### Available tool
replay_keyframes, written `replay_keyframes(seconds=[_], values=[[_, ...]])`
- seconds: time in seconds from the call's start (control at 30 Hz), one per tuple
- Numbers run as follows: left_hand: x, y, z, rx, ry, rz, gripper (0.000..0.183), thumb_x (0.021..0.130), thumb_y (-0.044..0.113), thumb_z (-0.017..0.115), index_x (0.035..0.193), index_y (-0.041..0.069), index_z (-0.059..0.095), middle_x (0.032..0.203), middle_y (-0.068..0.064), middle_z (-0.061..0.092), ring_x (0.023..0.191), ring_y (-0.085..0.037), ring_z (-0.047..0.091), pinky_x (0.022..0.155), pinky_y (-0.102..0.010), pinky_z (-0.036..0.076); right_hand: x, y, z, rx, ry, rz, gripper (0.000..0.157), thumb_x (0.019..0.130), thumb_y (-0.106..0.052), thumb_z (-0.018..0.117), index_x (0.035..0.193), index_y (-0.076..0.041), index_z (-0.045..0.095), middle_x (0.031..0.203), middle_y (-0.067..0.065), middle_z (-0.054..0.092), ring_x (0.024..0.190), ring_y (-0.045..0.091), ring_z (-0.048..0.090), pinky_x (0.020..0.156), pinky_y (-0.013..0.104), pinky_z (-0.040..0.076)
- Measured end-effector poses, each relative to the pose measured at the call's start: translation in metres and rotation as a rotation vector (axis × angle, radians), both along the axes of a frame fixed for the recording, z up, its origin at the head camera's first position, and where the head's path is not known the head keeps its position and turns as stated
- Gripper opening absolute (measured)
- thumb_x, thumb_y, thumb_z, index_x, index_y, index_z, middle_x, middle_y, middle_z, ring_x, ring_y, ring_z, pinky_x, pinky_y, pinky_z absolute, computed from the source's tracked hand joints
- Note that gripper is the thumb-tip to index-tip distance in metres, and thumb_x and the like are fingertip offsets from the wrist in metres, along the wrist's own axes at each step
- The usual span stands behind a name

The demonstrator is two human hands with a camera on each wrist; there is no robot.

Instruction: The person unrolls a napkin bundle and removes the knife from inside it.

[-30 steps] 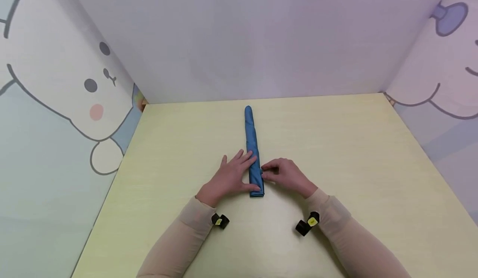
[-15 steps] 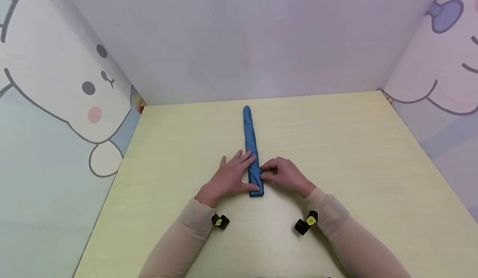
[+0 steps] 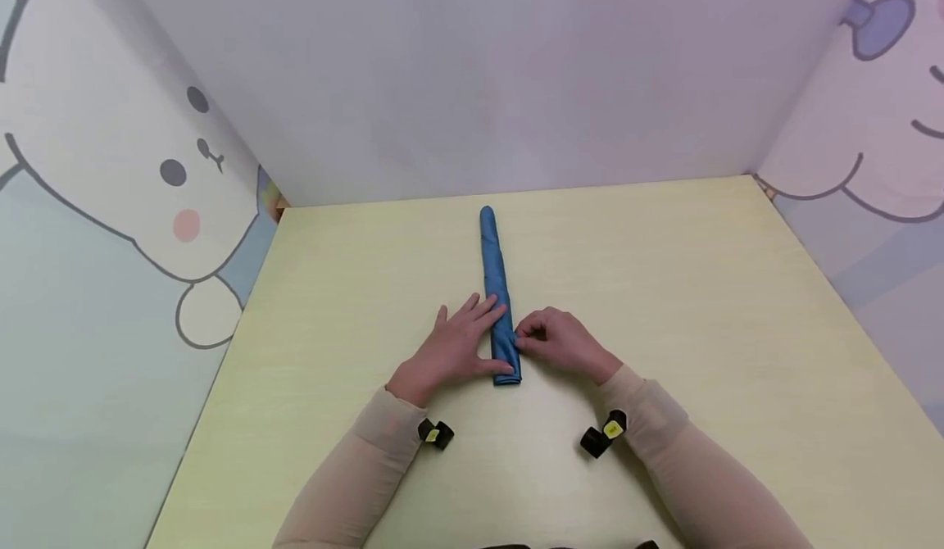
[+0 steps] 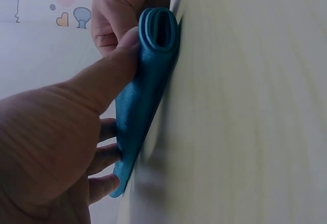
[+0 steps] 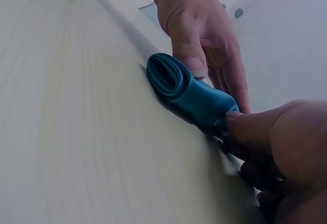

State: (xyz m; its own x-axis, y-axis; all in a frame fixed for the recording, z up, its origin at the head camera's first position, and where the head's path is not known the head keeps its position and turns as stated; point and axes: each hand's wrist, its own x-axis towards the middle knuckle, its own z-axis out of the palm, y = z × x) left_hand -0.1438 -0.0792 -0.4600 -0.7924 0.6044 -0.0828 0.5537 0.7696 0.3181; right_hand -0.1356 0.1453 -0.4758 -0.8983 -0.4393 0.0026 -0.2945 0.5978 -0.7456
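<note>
A shiny blue cloth (image 3: pixel 492 258), rolled into a long tapering tube, lies lengthwise on the pale table. Its wide coiled end (image 4: pixel 158 29) faces the person, and the narrow tip points to the back. My left hand (image 3: pixel 450 348) rests on the lower half from the left, fingers spread and fairly straight, thumb near the wide end. From the right, my right hand (image 3: pixel 564 342) pinches the cloth's side edge between thumb and fingertips. In the right wrist view, the right thumb (image 5: pixel 250 129) presses on the fabric, which puckers there; the other fingers are dark beneath.
The pale wooden table (image 3: pixel 664 270) meets a plain wall (image 3: pixel 516 74) at the back. Walls with cartoon animals stand left and right. A small black camera (image 3: pixel 437 434) sits at the left wrist, another camera (image 3: pixel 605 434) at the right.
The right thumb and fingertips have come together on the cloth's right edge, and the fabric there is creased more. The left hand stays in place. The head view has shifted slightly.
</note>
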Motion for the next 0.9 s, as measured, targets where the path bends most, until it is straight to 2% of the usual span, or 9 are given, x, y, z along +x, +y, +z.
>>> replay_keyframes(seconds=[0.4,0.67,0.9], values=[[-0.001,0.0019,0.0024,0.001,-0.04,0.0,0.098,0.075,0.073,0.061,0.153,0.026,0.028,0.159,0.002,0.019,0.146,-0.024,0.013,0.104,-0.07,0.018,-0.0014,0.002,0.0032,-0.042,-0.094,0.021,0.005,0.093,-0.017,0.066,0.091,-0.017,0.07,0.083,-0.007,0.064,0.083,0.016,0.053,0.079,0.034,0.044],[-0.0014,0.0016,0.0023,-0.011,-0.043,-0.011,0.098,0.076,0.073,0.061,0.154,0.024,0.027,0.159,0.001,0.018,0.146,-0.022,0.013,0.106,-0.067,0.016,-0.0008,0.002,0.0039,-0.053,-0.115,0.015,0.011,0.095,-0.019,0.063,0.097,-0.013,0.072,0.084,-0.007,0.066,0.078,0.014,0.057,0.075,0.03,0.047],[-0.0037,0.001,0.0036,0.014,-0.063,-0.02,0.095,0.077,0.069,0.063,0.153,0.023,0.028,0.159,0.001,0.018,0.146,-0.022,0.014,0.108,-0.064,0.016,-0.0007,0.0025,0.0049,-0.09,-0.128,0.025,0.01,0.095,-0.018,0.062,0.097,-0.012,0.07,0.084,-0.005,0.065,0.078,0.014,0.057,0.073,0.029,0.047]])
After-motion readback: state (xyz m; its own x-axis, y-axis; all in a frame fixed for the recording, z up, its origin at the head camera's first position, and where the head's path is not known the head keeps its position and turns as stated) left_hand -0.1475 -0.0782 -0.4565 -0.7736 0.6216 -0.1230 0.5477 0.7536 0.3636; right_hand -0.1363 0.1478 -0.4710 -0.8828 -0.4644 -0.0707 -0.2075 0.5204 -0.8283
